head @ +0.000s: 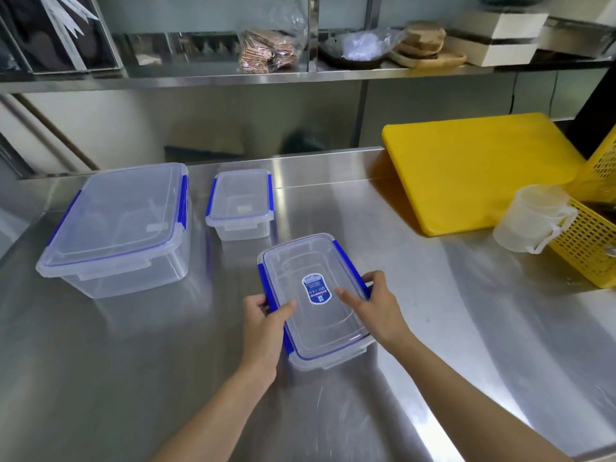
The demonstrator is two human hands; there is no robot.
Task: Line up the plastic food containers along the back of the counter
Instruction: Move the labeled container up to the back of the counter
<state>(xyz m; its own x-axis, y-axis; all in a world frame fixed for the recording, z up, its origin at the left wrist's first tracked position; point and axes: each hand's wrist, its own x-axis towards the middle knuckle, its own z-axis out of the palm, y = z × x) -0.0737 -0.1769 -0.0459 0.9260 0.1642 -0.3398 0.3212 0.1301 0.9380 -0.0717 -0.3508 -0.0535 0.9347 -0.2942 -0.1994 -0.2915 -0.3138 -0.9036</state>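
Observation:
Three clear plastic containers with blue clips sit on the steel counter (133, 378). A large container (116, 225) stands at the left. Behind the middle, near the back edge, is a small container (240, 203). A medium container (313, 298) with a blue label on its lid lies in the middle, turned at an angle. My left hand (263, 325) grips its left side and my right hand (373, 305) grips its right side, thumbs resting on the lid.
A yellow cutting board (476, 171) lies at the back right. A translucent measuring jug (530, 218) stands in front of it beside a yellow perforated basket (590, 241). A steel shelf (233, 78) above the counter holds bags, wooden boards and boxes.

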